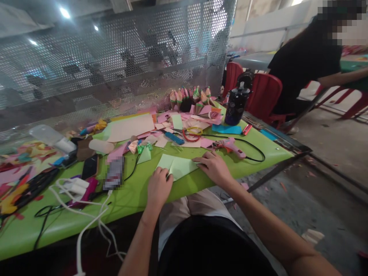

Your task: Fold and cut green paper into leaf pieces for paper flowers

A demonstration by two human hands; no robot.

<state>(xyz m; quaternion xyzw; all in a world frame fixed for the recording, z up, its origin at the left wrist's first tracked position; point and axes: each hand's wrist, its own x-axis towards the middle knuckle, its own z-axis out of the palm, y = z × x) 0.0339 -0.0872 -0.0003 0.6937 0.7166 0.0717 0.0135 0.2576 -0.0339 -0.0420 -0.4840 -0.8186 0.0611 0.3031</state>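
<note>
A creased sheet of light green paper (184, 168) lies on the green-covered table in front of me. My left hand (159, 184) is closed at its lower left edge, with curled fingers on the paper. At the right corner, my right hand (215, 168) grips the sheet between thumb and fingers; the exact contact is partly hidden. A small folded green paper piece (144, 155) sits just beyond my left hand. Beyond my right hand lies a pink glue gun (230, 147) with a black cord.
Paper scraps, a blue cutter (174, 138) and small paper cones (197, 97) crowd the far side. A dark bottle (237, 105) stands back right. Phones (90, 166) and white cables (86, 222) lie left. A person in black (307, 57) sits beyond the red chair (264, 94).
</note>
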